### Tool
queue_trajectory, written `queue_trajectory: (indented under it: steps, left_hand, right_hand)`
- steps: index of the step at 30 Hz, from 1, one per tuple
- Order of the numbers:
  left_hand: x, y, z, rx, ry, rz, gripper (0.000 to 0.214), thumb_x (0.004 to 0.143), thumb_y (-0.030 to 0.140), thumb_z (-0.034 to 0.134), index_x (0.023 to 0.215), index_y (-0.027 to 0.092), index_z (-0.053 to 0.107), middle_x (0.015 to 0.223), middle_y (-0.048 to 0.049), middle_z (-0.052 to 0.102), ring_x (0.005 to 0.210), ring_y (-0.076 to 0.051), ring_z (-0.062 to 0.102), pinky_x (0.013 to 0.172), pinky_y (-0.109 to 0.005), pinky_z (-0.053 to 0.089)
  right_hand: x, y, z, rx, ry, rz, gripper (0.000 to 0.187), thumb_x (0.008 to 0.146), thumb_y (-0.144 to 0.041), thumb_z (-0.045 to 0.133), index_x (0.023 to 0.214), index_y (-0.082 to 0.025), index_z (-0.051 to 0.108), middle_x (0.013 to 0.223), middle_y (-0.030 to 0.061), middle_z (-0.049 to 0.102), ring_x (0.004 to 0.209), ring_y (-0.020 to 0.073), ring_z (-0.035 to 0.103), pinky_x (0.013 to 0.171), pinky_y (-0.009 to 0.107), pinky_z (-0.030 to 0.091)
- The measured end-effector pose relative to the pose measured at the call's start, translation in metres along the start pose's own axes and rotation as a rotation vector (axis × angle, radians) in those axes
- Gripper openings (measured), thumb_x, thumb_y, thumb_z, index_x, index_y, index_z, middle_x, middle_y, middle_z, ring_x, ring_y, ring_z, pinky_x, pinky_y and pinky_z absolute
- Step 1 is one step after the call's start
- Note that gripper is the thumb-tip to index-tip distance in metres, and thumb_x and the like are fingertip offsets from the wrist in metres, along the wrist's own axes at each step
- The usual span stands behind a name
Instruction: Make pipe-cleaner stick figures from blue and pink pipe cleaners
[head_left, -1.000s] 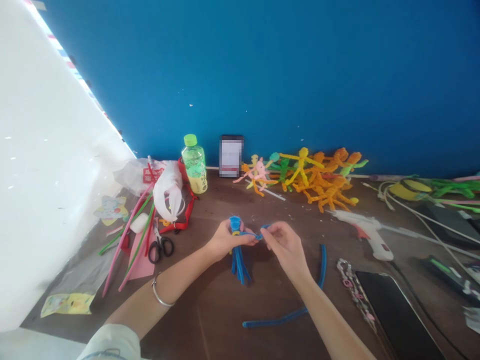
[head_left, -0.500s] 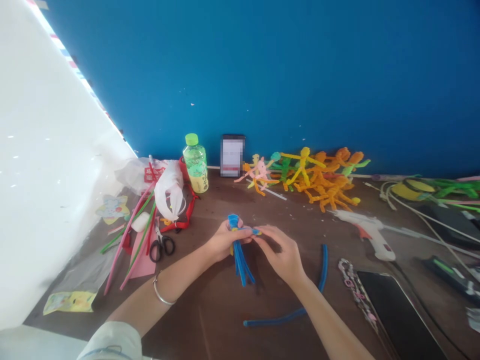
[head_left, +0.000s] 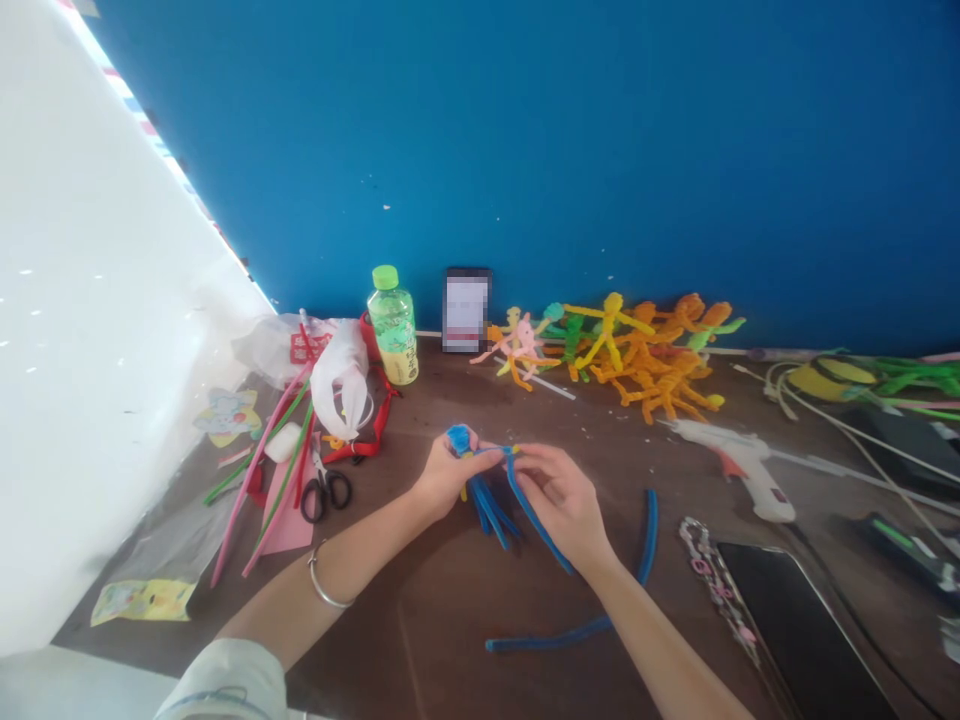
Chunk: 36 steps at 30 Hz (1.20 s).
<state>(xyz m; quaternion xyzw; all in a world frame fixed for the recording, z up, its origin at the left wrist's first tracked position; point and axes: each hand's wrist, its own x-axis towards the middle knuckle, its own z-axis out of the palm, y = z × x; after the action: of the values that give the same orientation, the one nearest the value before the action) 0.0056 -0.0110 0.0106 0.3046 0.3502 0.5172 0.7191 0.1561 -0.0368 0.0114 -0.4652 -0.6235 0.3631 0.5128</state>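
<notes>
My left hand [head_left: 448, 475] is closed around a blue pipe-cleaner figure [head_left: 459, 440], whose coiled top sticks up above the fingers. Several blue strands [head_left: 491, 515] hang down below that hand, with a bit of yellow beside them. My right hand [head_left: 562, 500] pinches a blue pipe cleaner [head_left: 540, 530] near a small yellow piece, just right of the left fingertips. One end of it stretches across to the left hand, and the other slants down beneath the right hand. Two loose blue pipe cleaners [head_left: 551, 637] lie on the table under and beside my right forearm.
Scissors [head_left: 326, 493], coloured pipe cleaners [head_left: 255, 480] and a white plastic bag [head_left: 339, 385] lie left. A green-capped bottle [head_left: 394, 330] stands behind. Finished pipe-cleaner figures [head_left: 652, 360] pile up along the blue wall. A glue gun [head_left: 735, 465] and a phone [head_left: 802, 630] lie right.
A long blue length now hangs down from the right fingers, where only a short piece showed between the hands before. The hanging strands have swung slightly right.
</notes>
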Motion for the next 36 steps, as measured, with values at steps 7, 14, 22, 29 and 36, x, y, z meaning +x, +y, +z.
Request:
queue_trajectory:
  steps: [7, 14, 22, 29, 36]
  left_hand:
    - [-0.002, 0.001, 0.002, 0.01, 0.01, -0.034, 0.042, 0.052, 0.024, 0.078, 0.064, 0.016, 0.039, 0.071, -0.0032, 0.065, 0.063, -0.015, 0.062, 0.062, -0.026, 0.047]
    - [-0.001, -0.001, 0.001, 0.006, 0.0, -0.025, 0.039, 0.055, 0.019, 0.076, 0.064, 0.016, 0.038, 0.066, -0.0015, 0.064, 0.058, -0.011, 0.06, 0.06, -0.023, 0.046]
    - [0.0, 0.001, -0.001, 0.153, 0.029, 0.025, 0.039, 0.053, 0.025, 0.077, 0.063, 0.015, 0.041, 0.071, -0.0035, 0.066, 0.064, -0.014, 0.062, 0.066, -0.025, 0.047]
    - [0.0, 0.002, -0.001, 0.29, -0.02, 0.076, 0.037, 0.055, 0.026, 0.076, 0.062, 0.015, 0.041, 0.075, -0.0074, 0.068, 0.066, -0.015, 0.063, 0.063, -0.024, 0.048]
    - [-0.002, 0.001, 0.0, 0.124, -0.179, -0.081, 0.043, 0.052, 0.024, 0.078, 0.065, 0.016, 0.038, 0.077, -0.009, 0.069, 0.067, -0.017, 0.065, 0.068, -0.031, 0.051]
  right_hand:
    - [-0.001, 0.002, -0.006, -0.346, -0.134, -0.304, 0.019, 0.082, -0.021, 0.05, 0.093, -0.026, 0.064, 0.087, 0.0053, 0.063, 0.082, 0.0181, 0.06, 0.074, 0.033, 0.051]
    - [-0.002, 0.007, -0.014, -0.52, -0.089, -0.494, 0.026, 0.081, -0.012, 0.049, 0.098, -0.027, 0.062, 0.097, 0.0058, 0.062, 0.09, 0.0184, 0.058, 0.078, 0.035, 0.048]
    - [0.0, 0.005, -0.009, -0.397, -0.002, -0.4, 0.017, 0.083, -0.013, 0.046, 0.09, -0.024, 0.057, 0.102, 0.0068, 0.063, 0.096, 0.0189, 0.059, 0.084, 0.038, 0.048]
    - [0.003, -0.004, -0.008, -0.167, 0.104, -0.054, 0.011, 0.081, -0.028, 0.052, 0.08, -0.021, 0.06, 0.08, 0.0058, 0.064, 0.077, 0.0188, 0.063, 0.071, 0.034, 0.053]
    - [0.009, -0.007, -0.01, 0.329, 0.033, 0.383, 0.025, 0.066, -0.037, 0.068, 0.077, -0.018, 0.057, 0.061, -0.0003, 0.059, 0.052, 0.0128, 0.057, 0.052, 0.027, 0.049]
